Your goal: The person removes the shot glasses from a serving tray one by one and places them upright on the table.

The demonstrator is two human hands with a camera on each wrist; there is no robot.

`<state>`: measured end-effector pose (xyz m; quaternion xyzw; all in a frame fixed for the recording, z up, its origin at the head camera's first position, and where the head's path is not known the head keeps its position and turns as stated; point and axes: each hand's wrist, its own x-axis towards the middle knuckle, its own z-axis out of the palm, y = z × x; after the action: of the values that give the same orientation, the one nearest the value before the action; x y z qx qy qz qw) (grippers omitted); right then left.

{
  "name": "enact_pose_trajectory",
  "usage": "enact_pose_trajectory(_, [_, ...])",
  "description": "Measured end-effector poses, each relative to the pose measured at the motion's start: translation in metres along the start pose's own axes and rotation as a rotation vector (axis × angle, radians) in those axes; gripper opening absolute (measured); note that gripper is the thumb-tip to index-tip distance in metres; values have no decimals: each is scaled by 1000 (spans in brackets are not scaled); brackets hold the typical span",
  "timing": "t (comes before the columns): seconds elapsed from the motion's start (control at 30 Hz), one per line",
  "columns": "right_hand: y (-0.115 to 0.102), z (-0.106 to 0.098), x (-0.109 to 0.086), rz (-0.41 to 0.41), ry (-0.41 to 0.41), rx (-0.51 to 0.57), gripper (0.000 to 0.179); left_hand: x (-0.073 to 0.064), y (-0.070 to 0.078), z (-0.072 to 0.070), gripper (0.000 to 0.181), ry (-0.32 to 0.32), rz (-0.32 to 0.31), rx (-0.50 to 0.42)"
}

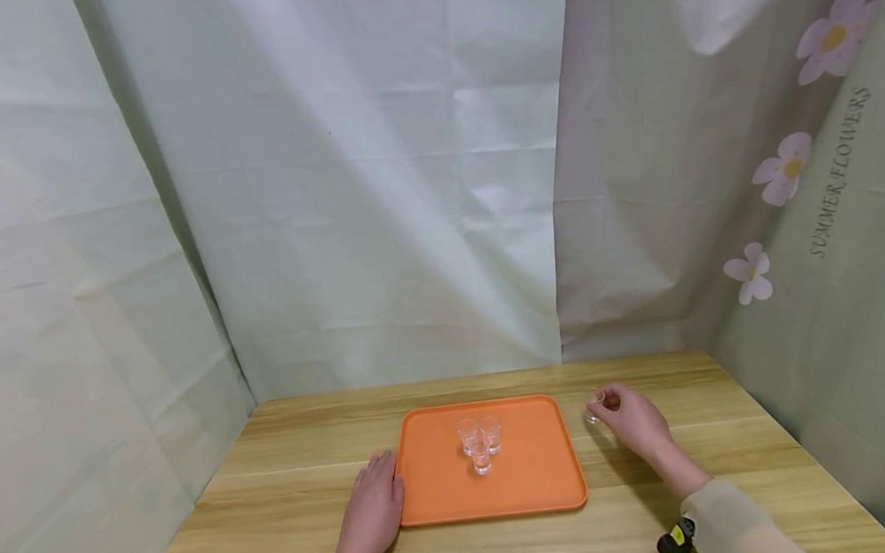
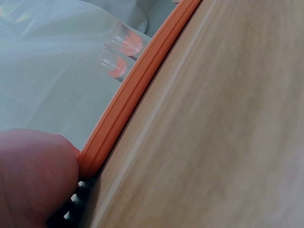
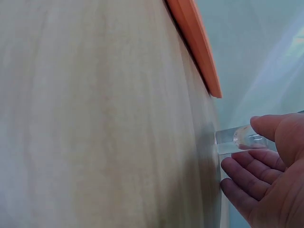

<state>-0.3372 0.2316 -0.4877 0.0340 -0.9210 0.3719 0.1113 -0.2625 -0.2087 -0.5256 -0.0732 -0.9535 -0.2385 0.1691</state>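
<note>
Pale curtains (image 1: pixel 380 230) with flower prints (image 1: pixel 792 169) hang behind a wood-grain table (image 1: pixel 308 438). Head view: orange tray (image 1: pixel 521 494) on the table, three small clear glasses (image 1: pixel 481 458) standing upright in a tight cluster near its middle. Left hand (image 1: pixel 370 510) lies along the tray's left edge, fingers straight, gripping nothing. Right hand (image 1: pixel 635 421) is off the tray's right side, near the far corner, thumb and fingertips pinching a fourth glass (image 1: pixel 592 416), roughly upright. Left wrist view: a rounded part of the hand touches the tray's edge; two glasses show past the rim; straight fingers not visible here. Right wrist view: thumb on one side of the glass, opposing finger mostly hidden, other fingers loosely bent below it; base on or just above the table, can't tell which. Handling: glass is likely slick, so a light but firm side pinch, glass level, spare fingers out of the way; left hand should steady the tray without shoving it.
</note>
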Motion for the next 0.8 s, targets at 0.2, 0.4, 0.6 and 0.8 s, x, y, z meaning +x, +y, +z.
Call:
enact_pose_trajectory(0.2, [5,3,1,-4,-1,2,34,1,-16,17,40,105,61,-21])
enact_pose_trajectory(0.4, [6,4,1,-10,-4,-7,34,1,-22,24,39,146,93,-29])
enact_pose_trajectory(0.6, [3,2,0,-12,-18,-4,50,-1,-14,15,39,122,84,-16])
enact_pose_trajectory(0.8, [-9,-3,-5,-32,2,-31,73,-1,-4,4,40,57,48,-8])
